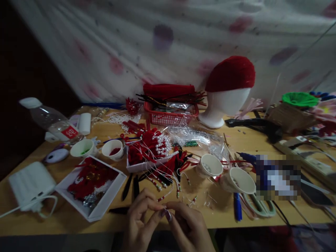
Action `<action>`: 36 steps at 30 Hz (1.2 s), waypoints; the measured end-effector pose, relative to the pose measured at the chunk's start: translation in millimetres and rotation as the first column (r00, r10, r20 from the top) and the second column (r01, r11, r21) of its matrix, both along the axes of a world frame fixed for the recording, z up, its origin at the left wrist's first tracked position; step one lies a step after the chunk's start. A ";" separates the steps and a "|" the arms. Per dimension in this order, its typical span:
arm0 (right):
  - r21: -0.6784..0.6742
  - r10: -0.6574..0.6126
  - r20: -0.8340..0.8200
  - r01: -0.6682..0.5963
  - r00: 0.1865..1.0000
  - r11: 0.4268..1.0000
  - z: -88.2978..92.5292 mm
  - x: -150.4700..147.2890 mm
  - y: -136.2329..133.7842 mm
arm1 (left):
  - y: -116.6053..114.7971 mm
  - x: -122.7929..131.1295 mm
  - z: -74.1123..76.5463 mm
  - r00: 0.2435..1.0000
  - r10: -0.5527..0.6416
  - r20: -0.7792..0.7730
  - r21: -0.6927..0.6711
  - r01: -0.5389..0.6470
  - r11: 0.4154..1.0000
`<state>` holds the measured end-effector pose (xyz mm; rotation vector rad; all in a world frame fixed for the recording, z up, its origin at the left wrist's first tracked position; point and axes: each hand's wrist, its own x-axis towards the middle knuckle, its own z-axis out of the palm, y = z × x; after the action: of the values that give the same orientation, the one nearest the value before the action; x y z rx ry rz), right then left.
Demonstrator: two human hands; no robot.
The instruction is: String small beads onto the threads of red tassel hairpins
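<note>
At the table's front edge, my left hand (141, 218) and my right hand (189, 224) meet, thumbs and forefingers pinched together. Whatever lies between the fingertips is too small and dark to make out. Just beyond them, white threads with small red, green and white beads (178, 189) trail over the wood. These threads run from a white box (147, 166) heaped with red fuzzy pieces (141, 148) and loops of white pearl beads (161, 143). Left of my hands stands a second white box (115, 187) holding red pieces and silver tinsel.
Paper cups (210, 164) of beads stand left and right. A plastic bottle (52, 120) and white charger (33, 185) are at left. Behind are a red basket (170, 117) and a foam head (225, 105) with a red cap. Scissors (262, 206) lie at right.
</note>
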<state>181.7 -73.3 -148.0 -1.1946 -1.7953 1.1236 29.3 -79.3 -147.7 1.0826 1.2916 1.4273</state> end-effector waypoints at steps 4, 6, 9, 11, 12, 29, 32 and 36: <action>-0.101 -0.086 -0.082 0.077 0.993 0.992 -6.2 -3.7 -2.8 | -2.4 -1.6 -4.5 0.999 0.021 -0.048 0.024 -0.019 1.000; -0.215 -0.162 -0.162 0.125 0.973 0.969 -5.0 -7.7 -5.8 | -3.4 -2.6 -6.2 0.998 0.027 -0.064 0.026 -0.025 0.999; -0.384 -0.268 -0.274 0.150 0.924 0.911 2.1 -13.1 -7.1 | -4.3 -1.7 -5.4 0.996 0.040 -0.078 0.041 -0.037 0.998; -0.466 -0.304 -0.332 0.125 0.893 0.876 7.0 -14.7 -5.4 | -4.5 0.3 -3.4 0.993 0.066 -0.099 0.065 -0.059 0.996; -0.505 -0.313 -0.358 0.100 0.880 0.857 8.4 -14.8 -4.3 | -4.5 1.3 -2.6 0.991 0.080 -0.108 0.078 -0.071 0.994; -0.431 -0.278 -0.287 0.136 0.917 0.892 3.5 -8.4 1.4 | 2.4 2.3 9.0 0.960 0.178 0.217 -0.090 -0.162 0.983; -0.242 -0.182 -0.150 0.142 0.972 0.960 8.0 7.8 6.1 | 14.2 -15.7 19.4 0.825 0.237 0.513 -0.305 -0.083 0.949; -0.114 -0.106 -0.010 0.104 0.994 0.988 10.6 26.7 15.6 | 25.1 -33.7 26.1 0.717 0.322 0.618 -0.260 -0.200 0.945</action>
<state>208.4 -57.7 -137.4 -1.3266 -1.6554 1.1832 -4.4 -54.2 -121.6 0.2114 1.0346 1.6615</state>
